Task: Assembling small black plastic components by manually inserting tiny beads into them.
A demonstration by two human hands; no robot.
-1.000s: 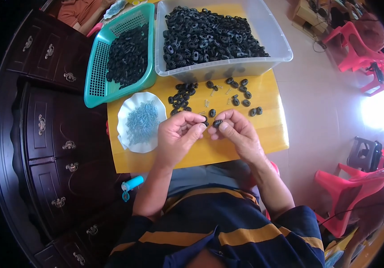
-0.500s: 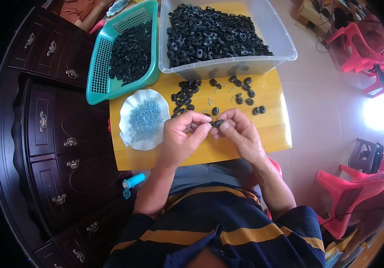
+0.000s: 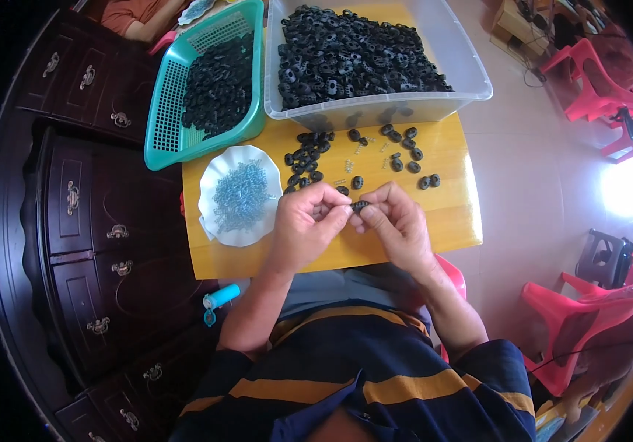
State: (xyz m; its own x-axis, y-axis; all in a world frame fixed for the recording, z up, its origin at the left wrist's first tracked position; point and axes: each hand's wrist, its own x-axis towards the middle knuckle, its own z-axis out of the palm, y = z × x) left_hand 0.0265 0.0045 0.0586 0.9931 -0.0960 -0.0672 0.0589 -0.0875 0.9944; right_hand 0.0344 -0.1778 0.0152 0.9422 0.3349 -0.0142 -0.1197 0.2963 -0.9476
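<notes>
Both hands meet over the near edge of the yellow table. The left hand and the right hand each pinch one end of a small black part, fingertips closed tight on it, just above the tabletop.

The likeliest slip, as I judge it: the part is tiny and held only at the fingertips, so a little too much twist or squeeze could flick it out, and it would roll among the loose black parts lying just beyond the hands, or off the table's near edge onto the lap. A wide elbow on the left could also nudge the white scalloped dish and scatter its heap of small pale-blue pieces.

Counting: one dish, one teal mesh basket partly filled with black parts, one clear plastic tub heaped with many more (far too many to count). Loose on the table lie roughly twenty black parts in two clusters, though the exact number is hard to make out. One light-blue cylinder sits below the table's left corner.
</notes>
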